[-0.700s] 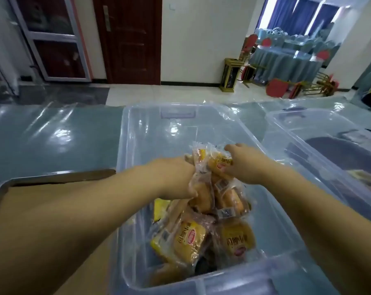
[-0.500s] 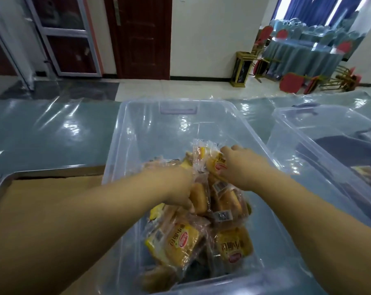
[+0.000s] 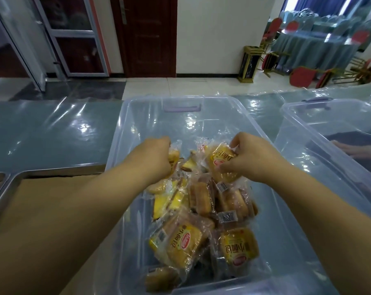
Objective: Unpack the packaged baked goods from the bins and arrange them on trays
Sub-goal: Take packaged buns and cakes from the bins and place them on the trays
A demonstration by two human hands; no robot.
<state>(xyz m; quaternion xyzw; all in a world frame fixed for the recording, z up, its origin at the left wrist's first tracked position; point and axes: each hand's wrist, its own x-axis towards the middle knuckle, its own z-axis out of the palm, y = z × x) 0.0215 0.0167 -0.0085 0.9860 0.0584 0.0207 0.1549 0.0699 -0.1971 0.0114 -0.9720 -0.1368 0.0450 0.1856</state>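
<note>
Grip on both sides: left hand [image 3: 154,159] clutches one yellow-wrapped bread packet [image 3: 173,159], right hand [image 3: 251,159] pinches a second packet [image 3: 219,161], both low inside the clear plastic bin [image 3: 180,121]. Best lifted straight up so neighbours don't snag, then swung left to the paper-lined steel tray [image 3: 3,194]. Underneath, glossy teal table [image 3: 52,135]; beyond the hands, dark wooden door [image 3: 146,39].

packets [image 3: 201,220] in bin [image 3: 137,116], tray [image 3: 7,184] left

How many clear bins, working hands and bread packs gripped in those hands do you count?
Clear plastic bins: 2, near bin, right bin.
Hands: 2, left hand, right hand.
Gripped bread packs: 2, left hand's pack, right hand's pack.
Total: 6.
</note>
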